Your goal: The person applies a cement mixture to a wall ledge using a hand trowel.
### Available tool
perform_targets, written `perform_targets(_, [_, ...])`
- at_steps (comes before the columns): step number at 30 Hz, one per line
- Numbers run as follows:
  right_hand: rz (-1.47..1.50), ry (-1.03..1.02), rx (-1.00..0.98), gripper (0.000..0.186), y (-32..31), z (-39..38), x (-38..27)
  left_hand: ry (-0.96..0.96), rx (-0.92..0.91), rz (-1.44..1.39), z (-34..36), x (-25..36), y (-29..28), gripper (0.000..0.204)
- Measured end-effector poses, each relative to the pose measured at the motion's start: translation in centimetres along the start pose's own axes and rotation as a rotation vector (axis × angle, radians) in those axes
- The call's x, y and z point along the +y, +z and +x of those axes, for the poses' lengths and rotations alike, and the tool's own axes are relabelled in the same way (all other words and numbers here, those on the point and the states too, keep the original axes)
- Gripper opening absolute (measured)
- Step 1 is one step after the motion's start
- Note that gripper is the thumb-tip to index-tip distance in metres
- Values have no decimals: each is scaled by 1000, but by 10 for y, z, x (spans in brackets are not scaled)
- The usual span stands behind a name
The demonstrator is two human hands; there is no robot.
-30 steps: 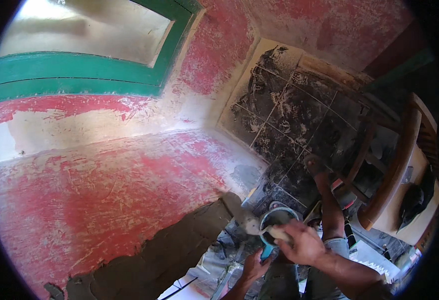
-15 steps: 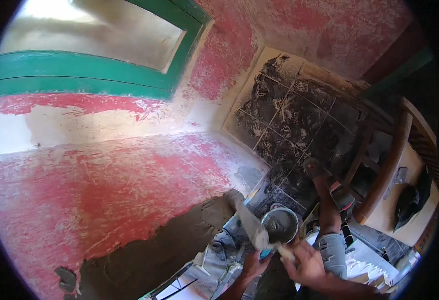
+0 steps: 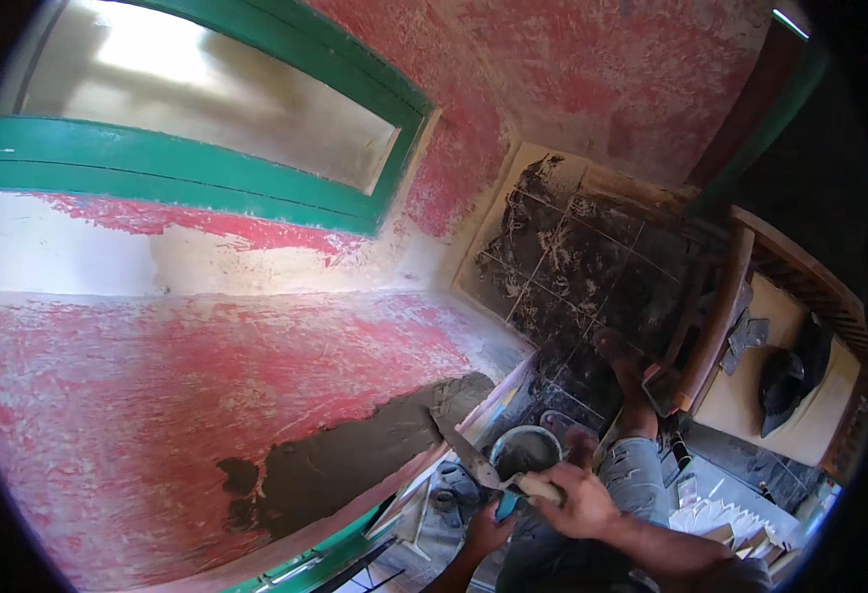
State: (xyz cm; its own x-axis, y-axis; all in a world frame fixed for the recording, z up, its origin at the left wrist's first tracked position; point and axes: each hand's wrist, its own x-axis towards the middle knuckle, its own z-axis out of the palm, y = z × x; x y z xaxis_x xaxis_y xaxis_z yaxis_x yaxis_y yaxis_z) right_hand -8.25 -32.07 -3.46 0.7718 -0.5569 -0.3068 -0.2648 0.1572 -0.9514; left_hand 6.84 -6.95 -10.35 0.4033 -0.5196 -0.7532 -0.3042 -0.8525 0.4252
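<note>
At lower centre, the right hand's grip (image 3: 582,505) is wrapped around the pale handle (image 3: 537,485) of the trowel (image 3: 469,458), hiding its end. The left hand's grip (image 3: 488,531) clasps the teal handle (image 3: 506,506) of the pot (image 3: 528,429), partly covering it.

My trowel (image 3: 473,459) is dull grey with a pale tan handle; my pot (image 3: 527,429) is pale-rimmed with a teal handle. I see brownish-grey mortar (image 3: 355,453), a red ledge (image 3: 157,395) streaked whitish, a green window frame (image 3: 157,170) and black tiles (image 3: 564,259) smeared with beige.
</note>
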Motion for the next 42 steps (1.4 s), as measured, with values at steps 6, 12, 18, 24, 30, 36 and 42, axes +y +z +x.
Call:
perform_targets(6, [-92,31,86,30,-22,46,1,106,41,27,-27,-2,-23,43])
perform_targets(12, [-230,-72,-56,33,1,67,11,-68,53,108,-51,-3,-34,39])
perform_targets(18, [-363,-39,-186,38,-17,14,30,-62,85,2,-67,-15,-35,41])
perform_targets(24, [-230,-17,-21,37,-30,18,27,-117,64,15,-77,0,-38,44])
perform_targets(30, [-365,13,-151,38,-8,66,18,-105,111,70,-85,16,-36,42])
perform_targets(36, [-380,9,-169,41,-26,13,36,-117,90,-37,-89,12,-32,38])
perform_targets(42, [-231,47,-8,36,-29,32,34,-214,76,-128,-91,2,-23,37])
